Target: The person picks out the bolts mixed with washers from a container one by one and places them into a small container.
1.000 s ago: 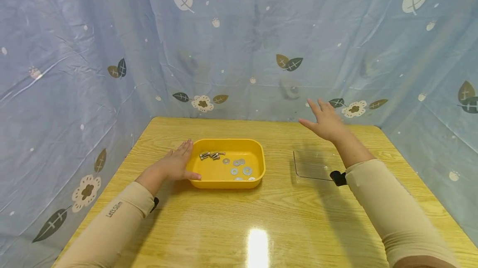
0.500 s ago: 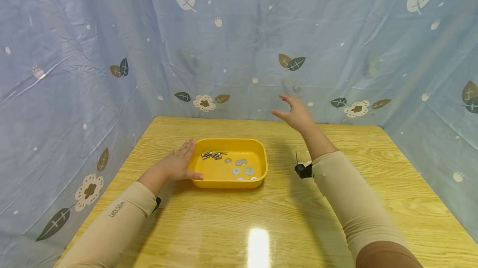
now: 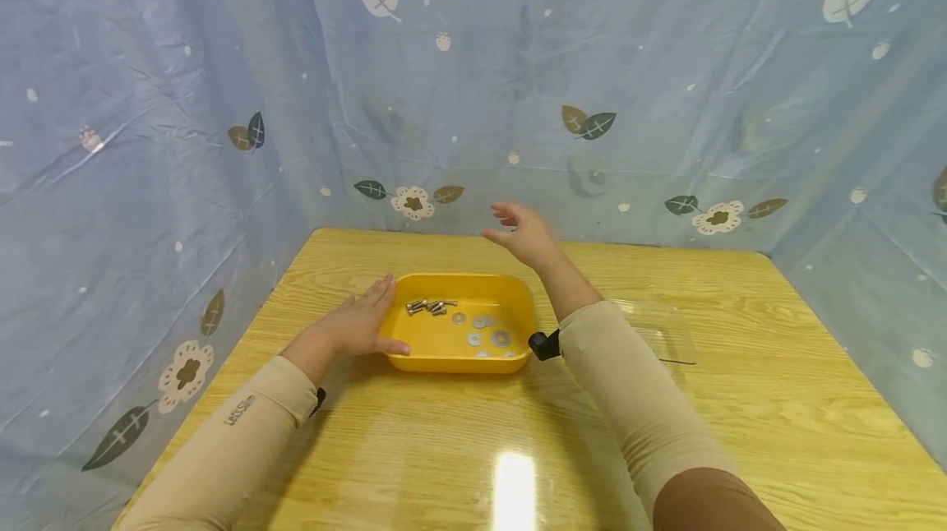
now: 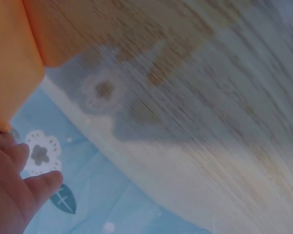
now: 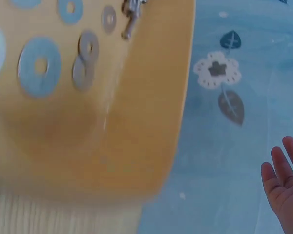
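Observation:
A yellow tray [image 3: 442, 352] sits on the wooden table [image 3: 740, 416] and holds several washers [image 3: 484, 332] and a few bolts [image 3: 427, 306]. My left hand [image 3: 361, 322] rests flat against the tray's left side with straight fingers and the thumb along the near corner. My right hand [image 3: 522, 233] hovers in the air above the tray's far right corner, fingers loosely spread, holding nothing. In the right wrist view the tray [image 5: 151, 146] and washers [image 5: 39, 67] fill the left part, and the fingertips [image 5: 283, 175] show at the right edge.
A clear plastic lid or tray [image 3: 662, 332] lies on the table right of the yellow tray, partly behind my right sleeve. Blue patterned sheeting [image 3: 473, 87] walls the table on three sides. A glare spot [image 3: 510, 482] shines near the front edge.
My right hand has swung left from above the clear plastic piece to above the yellow tray's far right corner. The left hand has stayed against the tray.

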A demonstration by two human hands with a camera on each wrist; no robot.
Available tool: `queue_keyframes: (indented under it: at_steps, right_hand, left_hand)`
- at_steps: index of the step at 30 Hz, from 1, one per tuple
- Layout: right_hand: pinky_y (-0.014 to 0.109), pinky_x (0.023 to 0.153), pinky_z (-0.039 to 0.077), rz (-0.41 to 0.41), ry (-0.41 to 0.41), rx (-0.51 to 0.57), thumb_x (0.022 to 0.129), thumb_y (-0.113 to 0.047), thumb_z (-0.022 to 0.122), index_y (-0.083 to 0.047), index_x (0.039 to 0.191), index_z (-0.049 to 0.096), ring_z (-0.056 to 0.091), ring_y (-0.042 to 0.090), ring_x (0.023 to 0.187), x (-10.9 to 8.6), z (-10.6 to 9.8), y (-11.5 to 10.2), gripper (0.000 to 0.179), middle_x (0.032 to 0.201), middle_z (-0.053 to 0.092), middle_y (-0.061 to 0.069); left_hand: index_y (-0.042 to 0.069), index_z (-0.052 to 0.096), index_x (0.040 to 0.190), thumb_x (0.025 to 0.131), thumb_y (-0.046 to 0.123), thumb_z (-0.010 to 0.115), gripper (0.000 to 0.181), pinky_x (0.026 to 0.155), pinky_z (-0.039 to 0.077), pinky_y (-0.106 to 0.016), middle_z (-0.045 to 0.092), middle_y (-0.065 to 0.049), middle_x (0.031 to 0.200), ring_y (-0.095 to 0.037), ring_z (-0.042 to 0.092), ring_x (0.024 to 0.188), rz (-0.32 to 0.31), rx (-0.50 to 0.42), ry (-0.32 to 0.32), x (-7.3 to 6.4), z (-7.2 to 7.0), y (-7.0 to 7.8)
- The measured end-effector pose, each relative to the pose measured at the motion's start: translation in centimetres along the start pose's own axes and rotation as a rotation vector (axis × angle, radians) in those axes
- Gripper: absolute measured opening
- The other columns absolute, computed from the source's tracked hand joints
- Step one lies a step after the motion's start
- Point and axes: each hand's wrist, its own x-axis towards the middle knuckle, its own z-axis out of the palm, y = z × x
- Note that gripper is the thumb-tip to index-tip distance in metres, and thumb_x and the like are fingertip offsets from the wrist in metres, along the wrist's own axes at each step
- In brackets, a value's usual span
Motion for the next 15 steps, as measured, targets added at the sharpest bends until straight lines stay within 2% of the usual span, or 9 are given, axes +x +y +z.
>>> queue_keyframes:
  at_steps: [6,9,15]
  right_hand:
    - [0.037,0.092,0.044,0.024,-0.056,0.047,0.084,-0.031,0.066,-0.014,0.129,0.053,0.051,0.022,0.113,1.0,2.4,-0.4,0.049,0.126,0.054,0.004]
    - [0.036,0.09,0.045,0.03,-0.086,0.057,0.085,-0.029,0.065,-0.014,0.123,0.057,0.054,0.02,0.108,1.5,3.5,-0.3,0.042,0.119,0.058,0.002]
    - [0.033,0.085,0.048,-0.045,-0.189,0.049,0.086,-0.023,0.064,-0.013,0.114,0.063,0.059,0.017,0.095,2.4,5.5,-0.1,0.029,0.101,0.065,0.001]
  left_hand:
    - [0.003,-0.001,0.146,0.074,0.07,0.054,0.113,0.105,0.012,-0.059,-0.01,-0.009,0.152,-0.027,-0.002,0.139,0.008,0.01,-0.002,0.3,0.2,0.1]
    - [0.003,-0.001,0.146,0.074,0.07,0.054,0.113,0.106,0.012,-0.059,-0.008,-0.011,0.153,-0.027,-0.002,0.139,0.01,0.019,-0.003,0.4,0.3,0.1]
    - [0.003,-0.001,0.146,0.073,0.071,0.054,0.114,0.105,0.013,-0.059,-0.007,-0.012,0.153,-0.028,-0.002,0.139,-0.003,0.035,-0.006,0.4,0.2,-0.4]
